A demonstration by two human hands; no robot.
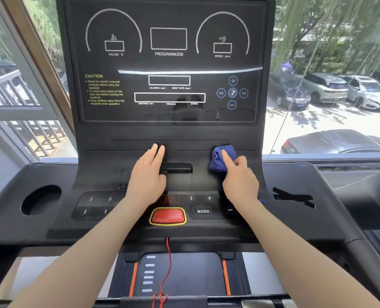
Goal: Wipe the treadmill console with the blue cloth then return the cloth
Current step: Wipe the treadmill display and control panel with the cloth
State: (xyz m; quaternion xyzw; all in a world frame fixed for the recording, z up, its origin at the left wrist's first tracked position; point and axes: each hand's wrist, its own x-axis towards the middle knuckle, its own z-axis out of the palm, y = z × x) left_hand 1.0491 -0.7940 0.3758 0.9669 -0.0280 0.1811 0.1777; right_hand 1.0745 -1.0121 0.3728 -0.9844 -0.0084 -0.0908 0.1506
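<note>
The black treadmill console (169, 130) fills the middle of the view, with a glossy display panel above and a sloped shelf below it. My right hand (240, 181) holds a bunched blue cloth (220, 161) against the right side of that sloped shelf, one finger stretched over the cloth. My left hand (148, 174) lies flat on the shelf left of a small recessed slot (176, 168), fingers straight and together. Part of the cloth is hidden under my right palm.
A red stop button (168, 215) with a yellow ring and a MODE key (203, 211) sit below my hands. A red safety cord (166, 267) hangs down over the belt. A round cup holder (41, 200) is at the left; a window with parked cars lies behind.
</note>
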